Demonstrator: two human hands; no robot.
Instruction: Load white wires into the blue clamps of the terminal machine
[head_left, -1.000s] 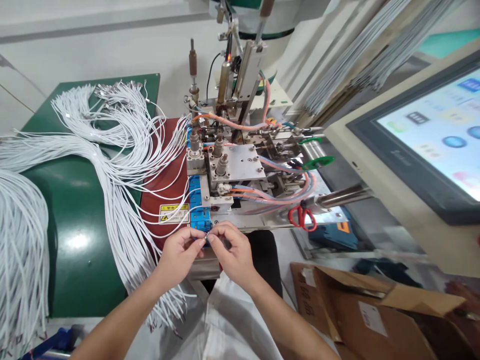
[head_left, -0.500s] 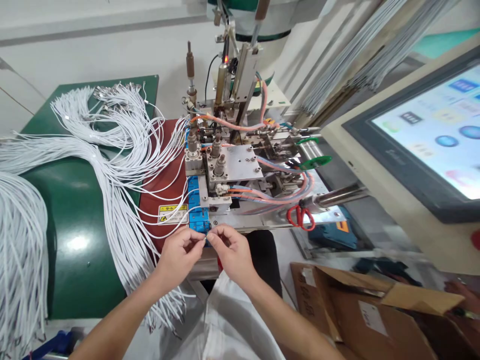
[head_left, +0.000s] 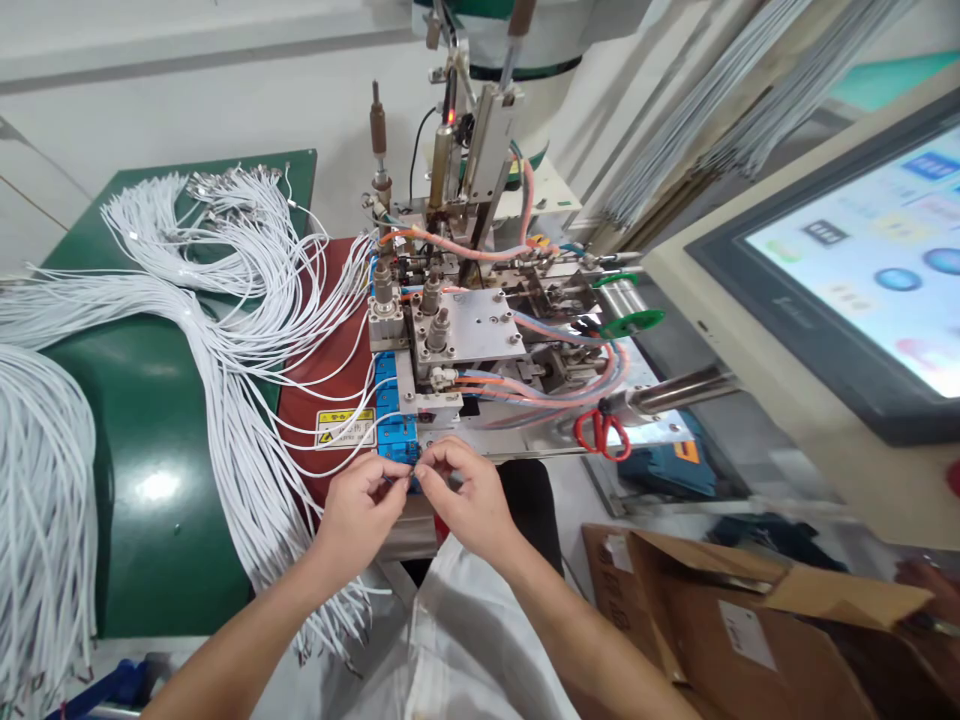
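My left hand [head_left: 364, 510] is closed in a pinch, thumb against index finger, at the front end of a row of blue blocks [head_left: 396, 436]. Facing it from the right, my right hand [head_left: 466, 500] is also pinched, its fingertips nearly meeting the left ones. Whatever lies between the fingertips is too small and too covered to make out. White cables [head_left: 225, 400] run from a thick bundle to the blue blocks, several of them ending there, just beyond my left hand.
Behind the blocks stands a machine with a metal plate [head_left: 480, 325] and orange tubes. Red-handled scissors [head_left: 601, 432] sit at its right. A green table [head_left: 150, 540] carries the cables. A screen [head_left: 862, 270] leans in at right, above a cardboard box [head_left: 705, 620].
My right hand has shifted very slightly, its knuckles a little higher. Both hands stay pinched at the same spot by the blue blocks.
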